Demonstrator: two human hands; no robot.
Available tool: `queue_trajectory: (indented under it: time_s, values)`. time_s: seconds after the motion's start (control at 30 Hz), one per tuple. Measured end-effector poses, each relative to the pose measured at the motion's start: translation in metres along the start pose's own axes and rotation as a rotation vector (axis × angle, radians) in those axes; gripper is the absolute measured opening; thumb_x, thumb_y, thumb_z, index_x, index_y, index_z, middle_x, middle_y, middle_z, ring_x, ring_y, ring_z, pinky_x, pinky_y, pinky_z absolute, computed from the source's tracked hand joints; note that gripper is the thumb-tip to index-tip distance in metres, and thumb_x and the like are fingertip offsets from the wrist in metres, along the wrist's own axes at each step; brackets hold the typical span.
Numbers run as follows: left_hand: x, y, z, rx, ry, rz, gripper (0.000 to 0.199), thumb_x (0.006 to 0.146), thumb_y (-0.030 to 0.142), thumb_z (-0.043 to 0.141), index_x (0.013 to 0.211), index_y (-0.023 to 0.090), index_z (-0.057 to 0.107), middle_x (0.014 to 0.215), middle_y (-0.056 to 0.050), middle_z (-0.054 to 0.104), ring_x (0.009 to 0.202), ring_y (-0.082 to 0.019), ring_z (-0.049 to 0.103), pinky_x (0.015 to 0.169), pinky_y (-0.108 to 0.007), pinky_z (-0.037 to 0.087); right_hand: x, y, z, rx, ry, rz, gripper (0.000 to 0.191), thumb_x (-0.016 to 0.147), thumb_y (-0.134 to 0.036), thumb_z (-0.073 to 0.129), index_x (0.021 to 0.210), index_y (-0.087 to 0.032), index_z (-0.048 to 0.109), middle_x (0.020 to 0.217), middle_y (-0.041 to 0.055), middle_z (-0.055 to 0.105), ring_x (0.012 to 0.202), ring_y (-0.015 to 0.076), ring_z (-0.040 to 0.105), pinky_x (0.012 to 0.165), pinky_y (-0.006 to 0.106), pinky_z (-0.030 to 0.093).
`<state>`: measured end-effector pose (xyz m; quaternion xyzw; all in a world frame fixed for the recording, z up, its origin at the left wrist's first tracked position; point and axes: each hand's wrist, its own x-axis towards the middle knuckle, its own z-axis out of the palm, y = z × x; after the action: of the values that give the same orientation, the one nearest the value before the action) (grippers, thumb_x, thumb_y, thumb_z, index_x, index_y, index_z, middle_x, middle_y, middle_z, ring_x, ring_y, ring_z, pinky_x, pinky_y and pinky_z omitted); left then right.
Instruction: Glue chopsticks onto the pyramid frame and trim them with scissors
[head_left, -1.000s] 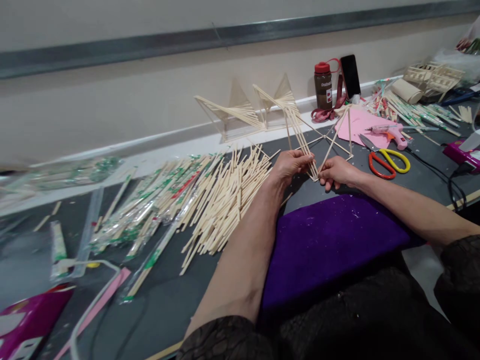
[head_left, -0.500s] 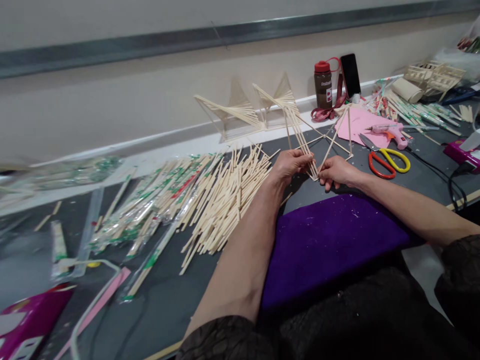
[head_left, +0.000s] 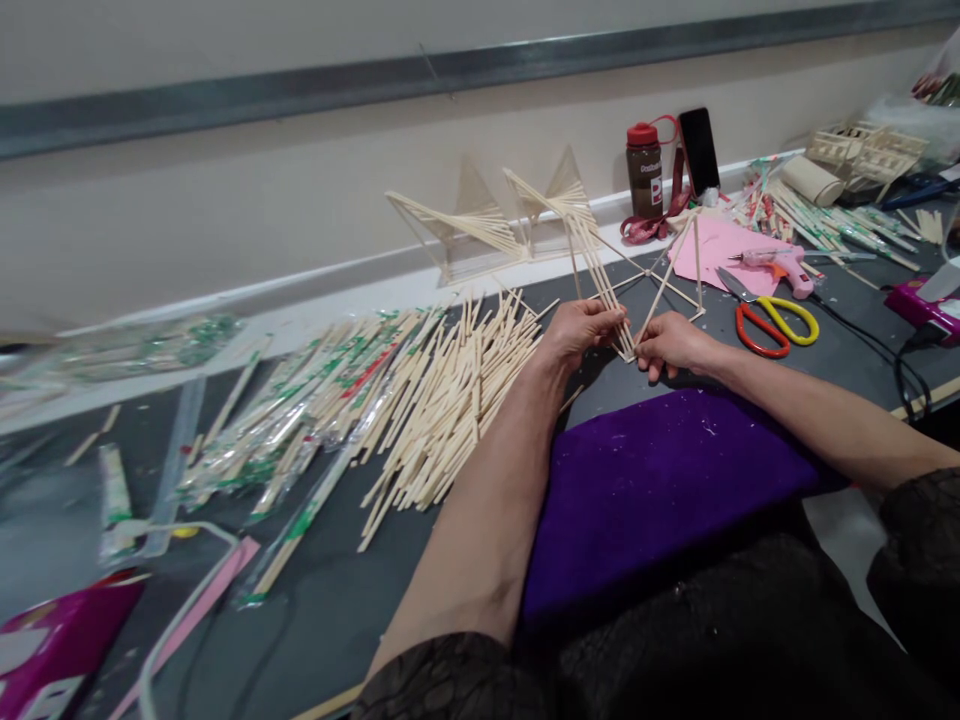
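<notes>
A frame of thin wooden chopsticks (head_left: pixel 594 262) stands on the dark grey table in front of me. My left hand (head_left: pixel 586 328) is closed round several slanted sticks near their lower ends. At the bottom corner of the same frame, my right hand (head_left: pixel 670 343) pinches with thumb and fingers; the exact spot it grips is partly hidden by the fingers. Behind it, against the wall, are two finished-looking twisted chopstick structures (head_left: pixel 469 228). A large pile of loose chopsticks (head_left: pixel 442 420) lies left of my left forearm.
Scissors (head_left: pixel 766 318) with red and yellow handles and a pink glue gun (head_left: pixel 776 265) lie to the right. A bottle (head_left: pixel 645 180) and a phone (head_left: pixel 698 152) stand by the wall. Wrapped chopsticks (head_left: pixel 292 400) spread leftward. A purple cloth-covered board (head_left: pixel 667 480) is nearest me.
Both hands keep their hold on the chopstick frame in nearly the same place. Only a slight shift of the camera view shows.
</notes>
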<state>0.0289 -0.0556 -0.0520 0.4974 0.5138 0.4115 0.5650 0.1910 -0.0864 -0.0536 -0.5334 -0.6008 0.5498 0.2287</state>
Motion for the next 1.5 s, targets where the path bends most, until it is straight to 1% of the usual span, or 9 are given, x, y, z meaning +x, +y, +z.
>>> queue_trajectory:
  time_s: [0.23,0.33,0.47,0.6,0.77,0.93,1.13,1.3,1.5]
  values:
    - [0.0002,-0.0006,-0.0003,-0.020,-0.004,0.003,0.012,0.065,0.018,0.081,0.066,0.013,0.070,0.062,-0.005,0.067,0.052,-0.010,0.054,0.051,-0.023,0.041,0.0002,0.0006,0.0006,0.018,0.002,-0.002,0.018,0.088,0.000,0.056,0.076,-0.013,0.058,0.060,-0.0006,0.063,0.043,0.0074,0.061,0.032,0.015,0.033]
    - [0.0017,-0.0016,-0.0007,-0.015,-0.013,0.008,0.011,0.068,0.017,0.079,0.064,0.013,0.070,0.061,-0.004,0.066,0.049,-0.009,0.051,0.051,-0.023,0.040,0.0001,0.0004,0.0005,0.017,0.002,-0.005,0.018,0.088,0.000,0.055,0.076,-0.013,0.058,0.059,-0.0009,0.063,0.043,0.0075,0.061,0.032,0.015,0.034]
    - [0.0009,-0.0005,-0.0003,-0.013,-0.007,-0.003,0.011,0.073,0.016,0.076,0.064,0.013,0.070,0.062,-0.005,0.066,0.051,-0.009,0.052,0.052,-0.024,0.040,0.0010,0.0011,0.0000,0.017,-0.010,-0.008,0.020,0.088,0.000,0.054,0.074,-0.014,0.057,0.060,-0.0008,0.063,0.044,0.0085,0.061,0.033,0.017,0.034]
    - [-0.0005,0.0004,0.0002,-0.009,-0.006,-0.009,0.012,0.074,0.015,0.076,0.064,0.013,0.070,0.063,-0.005,0.066,0.052,-0.009,0.053,0.053,-0.025,0.040,0.0025,0.0025,0.0000,0.024,-0.012,-0.015,0.019,0.088,-0.001,0.054,0.075,-0.013,0.058,0.061,-0.0002,0.063,0.043,0.0084,0.061,0.032,0.018,0.034]
    - [0.0001,-0.0006,0.0003,-0.010,-0.003,0.000,0.013,0.073,0.016,0.077,0.062,0.013,0.070,0.060,-0.004,0.065,0.049,-0.009,0.050,0.053,-0.025,0.039,0.0020,0.0026,0.0000,0.019,-0.008,-0.012,0.016,0.088,-0.001,0.055,0.077,-0.013,0.059,0.061,0.0003,0.064,0.044,0.0077,0.061,0.033,0.016,0.035]
    - [-0.0012,0.0006,0.0006,-0.021,0.001,-0.011,0.010,0.067,0.016,0.080,0.066,0.013,0.070,0.064,-0.005,0.067,0.054,-0.010,0.055,0.055,-0.025,0.040,0.0008,0.0030,-0.0020,0.051,-0.015,-0.009,0.014,0.088,-0.002,0.055,0.080,-0.013,0.060,0.062,0.0001,0.065,0.045,0.0081,0.062,0.033,0.015,0.034]
    - [-0.0010,0.0000,-0.0012,-0.006,0.006,-0.001,0.011,0.067,0.019,0.080,0.067,0.013,0.071,0.066,-0.006,0.069,0.055,-0.010,0.057,0.054,-0.025,0.041,0.0014,0.0076,-0.0038,0.080,-0.019,-0.025,0.014,0.086,-0.001,0.052,0.083,-0.012,0.061,0.066,0.0015,0.067,0.046,0.0083,0.063,0.034,0.015,0.037]
    - [-0.0007,-0.0003,-0.0031,-0.011,-0.011,-0.007,0.015,0.064,0.020,0.082,0.072,0.012,0.072,0.068,-0.005,0.070,0.058,-0.011,0.060,0.056,-0.024,0.043,-0.0024,0.0074,-0.0034,0.076,0.001,-0.021,0.017,0.088,-0.001,0.050,0.083,-0.013,0.061,0.064,0.0007,0.066,0.045,0.0077,0.062,0.034,0.014,0.038]
    - [0.0005,-0.0009,-0.0052,-0.023,-0.008,-0.038,0.017,0.065,0.019,0.081,0.078,0.013,0.073,0.072,-0.006,0.072,0.060,-0.012,0.063,0.053,-0.022,0.043,-0.0025,0.0093,-0.0038,0.099,0.005,-0.056,0.017,0.087,-0.001,0.050,0.083,-0.013,0.063,0.066,0.0017,0.067,0.045,0.0090,0.062,0.034,0.016,0.039]
